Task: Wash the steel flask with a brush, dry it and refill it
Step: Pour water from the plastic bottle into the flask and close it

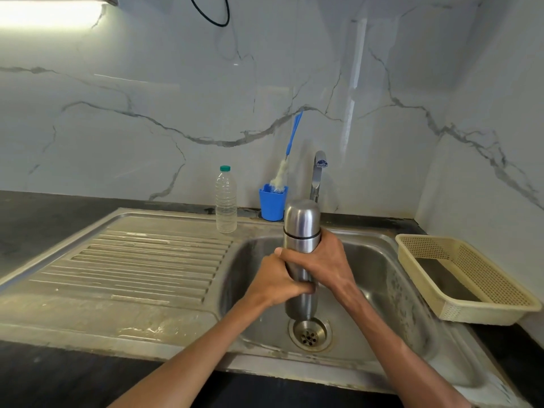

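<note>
The steel flask (301, 228) stands upright above the sink basin (382, 278), its cap on, held over the drain (310, 334). My left hand (275, 282) wraps its lower body from the left. My right hand (322, 259) grips it just below the cap seam from the right. A bottle brush (287, 160) with a blue handle and white bristles stands in a blue cup (272, 203) behind the sink. A clear plastic water bottle (226, 201) with a green cap stands on the sink's back rim.
The tap (318, 175) rises behind the flask, with no water running. A ribbed steel drainboard (141, 266) lies to the left. A beige plastic basket (468, 278) sits on the dark counter at the right. Marble wall behind.
</note>
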